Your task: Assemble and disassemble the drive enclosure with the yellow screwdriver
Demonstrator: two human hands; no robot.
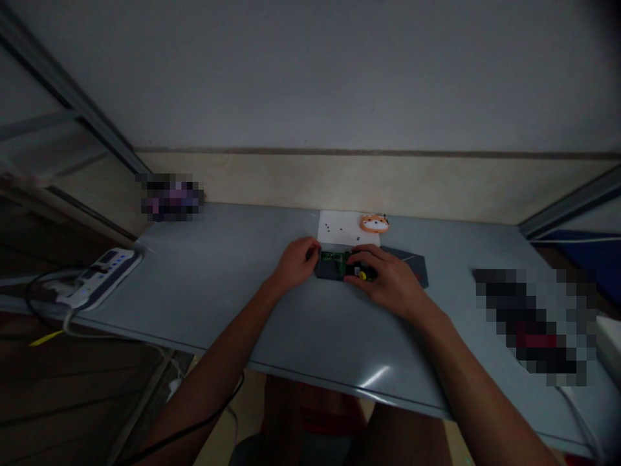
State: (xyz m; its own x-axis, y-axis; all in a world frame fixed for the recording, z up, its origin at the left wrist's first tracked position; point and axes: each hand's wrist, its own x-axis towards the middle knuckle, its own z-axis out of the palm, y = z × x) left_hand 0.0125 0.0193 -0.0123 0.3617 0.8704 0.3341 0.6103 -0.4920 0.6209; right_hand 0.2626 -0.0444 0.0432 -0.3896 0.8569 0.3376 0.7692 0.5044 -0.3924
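Note:
An opened phone-sized device (331, 266) lies near the back middle of the table, its green circuit board showing. At its left end, my left hand (297, 260) has its fingers bent together on the edge. My right hand (385, 275) curls over the right part, thumb and fingers closed about a dark piece with a round yellow spot (363, 276). That hand hides much of the device's right side. Under and beyond it extends a dark flat panel (418, 266). Just behind lies a white sheet (337, 223) with several tiny dark bits on it.
An orange and white animal-face item (374, 224) rests on the sheet's right side. At the table's (194, 278) left edge sits a white power strip (104, 278) with cables. Blurred-out items occupy the back left and right. A wall (301, 178) stands behind.

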